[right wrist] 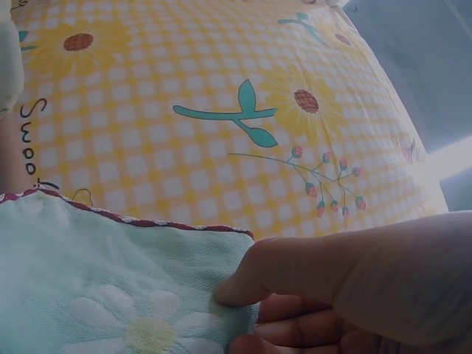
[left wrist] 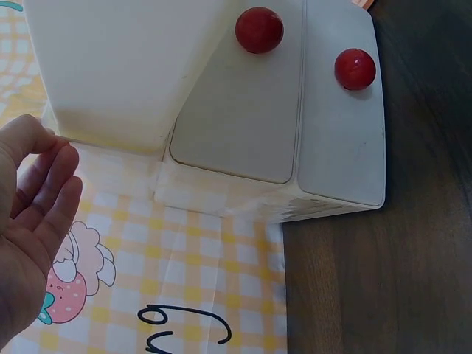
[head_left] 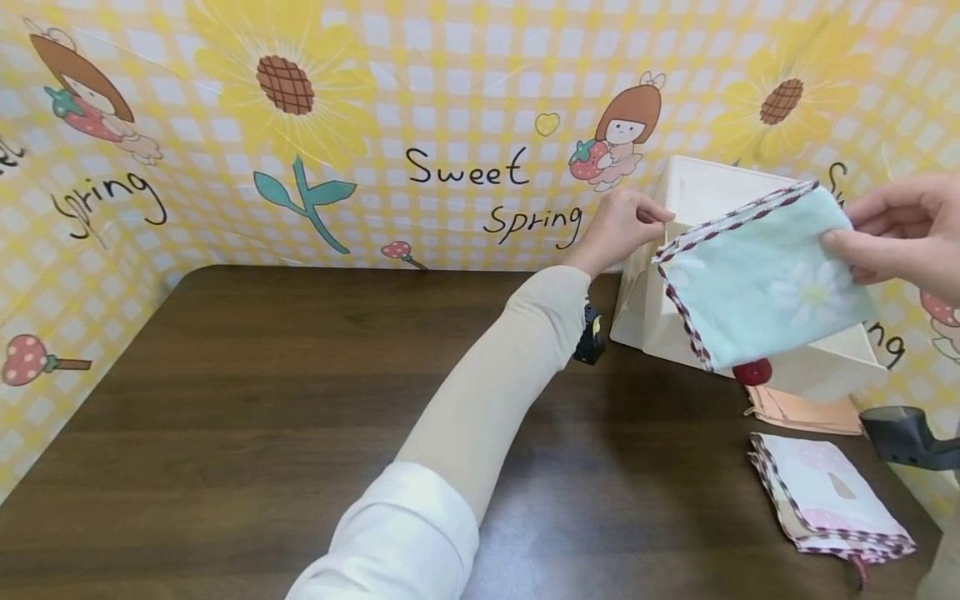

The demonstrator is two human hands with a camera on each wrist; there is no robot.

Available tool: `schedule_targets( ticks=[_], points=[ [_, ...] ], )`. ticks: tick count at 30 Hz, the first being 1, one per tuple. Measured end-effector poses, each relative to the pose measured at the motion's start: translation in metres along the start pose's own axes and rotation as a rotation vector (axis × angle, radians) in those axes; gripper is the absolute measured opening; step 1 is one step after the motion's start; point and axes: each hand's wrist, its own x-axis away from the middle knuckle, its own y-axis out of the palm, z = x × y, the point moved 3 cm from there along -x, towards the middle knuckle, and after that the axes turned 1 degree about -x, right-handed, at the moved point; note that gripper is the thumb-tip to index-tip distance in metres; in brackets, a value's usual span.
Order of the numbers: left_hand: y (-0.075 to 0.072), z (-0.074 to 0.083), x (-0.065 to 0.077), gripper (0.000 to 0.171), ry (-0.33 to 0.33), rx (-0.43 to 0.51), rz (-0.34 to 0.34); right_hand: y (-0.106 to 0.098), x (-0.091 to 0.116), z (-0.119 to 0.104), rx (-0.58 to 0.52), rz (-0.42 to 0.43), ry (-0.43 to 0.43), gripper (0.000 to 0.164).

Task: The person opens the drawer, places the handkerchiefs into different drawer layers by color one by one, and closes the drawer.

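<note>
Table: stretching below and to the left of the left grip, carrying what is not being held.
Left grip: pinching the upper-left corner of the white box — thumb and forefinger are meeting at the rim, the other fingers curling loosely beside it; probably steadying the box.
White box: standing just right of the left grip, its red knobs showing on the front; its upper part is gaping, much of the inside being hidden from above.
Mint cloth: hanging between the left grip and the right grip, over the box's opening; being held by one side, apparently so that its folds are lying flat. Whether it is touching the box, I cannot tell.
Peach cloth: lying below the right grip, just beside the box.
White folded cloth: lying farther below the right grip, nearer the person, seemingly within easy reach.
Right grip: pinching the mint cloth's right side — thumb pressing the daisy face, fingers backing it, with only the fabric separating them.
</note>
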Motion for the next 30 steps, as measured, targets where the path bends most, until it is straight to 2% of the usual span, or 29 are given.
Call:
schedule_targets(
  ticks=[7, 13, 17, 22, 25, 30],
  points=[
    [-0.001, 0.0, 0.0, 0.02, 0.004, 0.008, -0.003, -0.011, -0.013, 0.003, -0.047, 0.012, 0.008, 0.034],
    [-0.002, -0.002, 0.0, 0.021, 0.006, 0.004, 0.001, -0.022, -0.022, 0.005, 0.019, 0.044, 0.067, 0.025],
    [-0.003, -0.003, -0.001, 0.02, 0.004, 0.005, 0.012, -0.023, -0.021, 0.002, 0.026, 0.069, 0.097, 0.027],
    [-0.001, -0.003, -0.002, 0.018, 0.017, -0.004, 0.015, -0.022, -0.021, 0.001, -0.019, 0.062, 0.1, 0.034],
    [0.0, -0.004, -0.003, 0.018, 0.024, 0.001, 0.016, -0.021, -0.024, 0.005, -0.05, 0.041, 0.103, 0.038],
    [0.001, -0.004, -0.003, 0.018, 0.027, 0.003, 0.017, -0.019, -0.029, 0.016, -0.041, 0.015, 0.091, 0.04]
  ],
)
